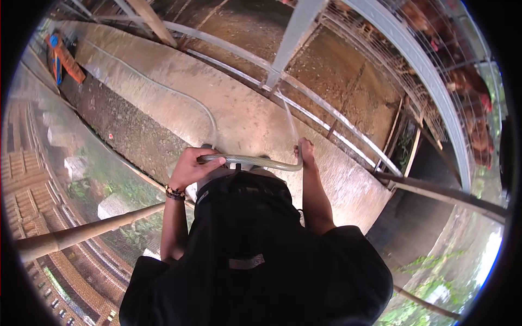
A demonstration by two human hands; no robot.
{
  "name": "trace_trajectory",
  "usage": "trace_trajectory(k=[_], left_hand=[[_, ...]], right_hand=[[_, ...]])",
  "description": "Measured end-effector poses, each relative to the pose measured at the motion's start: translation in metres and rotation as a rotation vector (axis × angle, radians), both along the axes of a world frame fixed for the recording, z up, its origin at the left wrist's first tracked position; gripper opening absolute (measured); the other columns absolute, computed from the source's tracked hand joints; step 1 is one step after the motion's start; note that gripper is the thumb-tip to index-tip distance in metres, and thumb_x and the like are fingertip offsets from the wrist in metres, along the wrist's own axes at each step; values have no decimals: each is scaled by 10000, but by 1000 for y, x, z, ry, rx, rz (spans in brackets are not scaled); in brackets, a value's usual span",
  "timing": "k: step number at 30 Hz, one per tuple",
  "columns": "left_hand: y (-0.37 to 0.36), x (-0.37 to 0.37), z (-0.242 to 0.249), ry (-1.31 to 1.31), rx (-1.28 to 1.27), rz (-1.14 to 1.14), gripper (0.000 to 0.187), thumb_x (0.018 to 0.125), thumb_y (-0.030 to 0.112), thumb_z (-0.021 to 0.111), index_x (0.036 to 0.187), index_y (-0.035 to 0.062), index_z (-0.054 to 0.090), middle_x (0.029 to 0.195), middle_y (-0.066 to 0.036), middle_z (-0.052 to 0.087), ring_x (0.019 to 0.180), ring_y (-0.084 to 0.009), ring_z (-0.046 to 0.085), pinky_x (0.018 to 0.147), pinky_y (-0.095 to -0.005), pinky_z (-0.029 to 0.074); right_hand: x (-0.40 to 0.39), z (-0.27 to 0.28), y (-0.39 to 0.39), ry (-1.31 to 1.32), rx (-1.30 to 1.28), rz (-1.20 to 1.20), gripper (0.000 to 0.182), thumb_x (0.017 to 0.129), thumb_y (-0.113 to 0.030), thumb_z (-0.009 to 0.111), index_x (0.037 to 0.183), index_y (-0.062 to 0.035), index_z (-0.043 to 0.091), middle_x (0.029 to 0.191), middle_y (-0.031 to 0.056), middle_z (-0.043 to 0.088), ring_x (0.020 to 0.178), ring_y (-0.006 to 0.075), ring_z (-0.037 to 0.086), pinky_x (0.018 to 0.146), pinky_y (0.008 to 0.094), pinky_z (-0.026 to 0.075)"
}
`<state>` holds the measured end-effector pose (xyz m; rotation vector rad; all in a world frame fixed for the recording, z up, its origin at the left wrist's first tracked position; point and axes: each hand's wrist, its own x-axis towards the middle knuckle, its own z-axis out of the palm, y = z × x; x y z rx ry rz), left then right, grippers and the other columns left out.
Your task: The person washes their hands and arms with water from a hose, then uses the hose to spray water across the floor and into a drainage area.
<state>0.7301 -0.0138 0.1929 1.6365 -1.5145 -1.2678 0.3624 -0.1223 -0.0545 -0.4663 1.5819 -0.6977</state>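
Note:
A pale greenish hose (261, 162) runs across in front of my body from one hand to the other. My left hand (194, 166), with a beaded bracelet on its wrist, is closed around the hose, its thumb along the top. My right hand (306, 152) grips the hose near its end, where the hose bends upward. A stream of water (289, 115) leaves that end and reaches toward the metal rail beyond. More of the hose (174, 91) trails along the concrete walkway, away to the upper left.
Brown hens (470, 89) stand behind wire caging at the upper right. A grey metal post (291, 41) and a long rail (234, 46) border the concrete walkway (244, 117). Bamboo poles (92, 228) cross at the left. An orange and blue object (64, 58) lies at the far left.

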Motion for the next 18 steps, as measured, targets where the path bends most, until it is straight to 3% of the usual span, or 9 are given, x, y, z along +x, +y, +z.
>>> trace_trajectory(k=[3, 6, 11, 12, 14, 18], left_hand=[[-5, 33, 6, 51, -10, 85, 254, 832, 274, 731, 829, 20, 713, 636, -79, 623, 556, -99, 540, 532, -272, 429], [-9, 65, -3, -65, -16, 114, 264, 844, 287, 719, 829, 24, 715, 619, -65, 632, 562, -96, 570, 544, -267, 445], [-20, 123, -11, 68, 50, 188, 284, 883, 270, 686, 889, -13, 709, 671, -25, 630, 640, -61, 524, 569, -256, 430], [-19, 136, -16, 69, 44, 209, 284, 884, 269, 685, 880, -13, 709, 656, -18, 614, 630, -60, 509, 559, -254, 419], [-20, 158, -13, 107, 0, 259, 276, 884, 266, 686, 865, -9, 712, 630, -4, 587, 621, -58, 488, 546, -249, 398], [-14, 200, -29, 90, 4, 328, 286, 866, 283, 702, 846, -2, 711, 579, -35, 553, 560, -71, 461, 519, -261, 384]], right_hand=[[36, 7, -21, 47, -17, 66, 240, 850, -268, 518, 916, -42, 563, 633, 102, 582, 450, 155, 531, 384, 293, 426], [61, 0, -47, 82, -27, 89, 273, 868, -284, 507, 934, -28, 575, 617, 109, 591, 432, 158, 530, 373, 295, 425], [105, -14, -89, 68, -121, 202, 382, 911, -381, 495, 933, -12, 591, 617, 137, 603, 412, 164, 531, 352, 293, 426], [123, 3, -99, 101, -79, 251, 328, 881, -351, 501, 852, -31, 572, 624, 136, 589, 433, 174, 544, 359, 309, 428], [159, 20, -116, 125, -112, 259, 311, 882, -336, 500, 850, -34, 567, 622, 125, 573, 440, 169, 540, 355, 310, 423], [195, -4, -166, 255, 8, 420, 257, 869, -262, 477, 831, -23, 565, 616, 123, 560, 435, 186, 533, 361, 338, 432]])
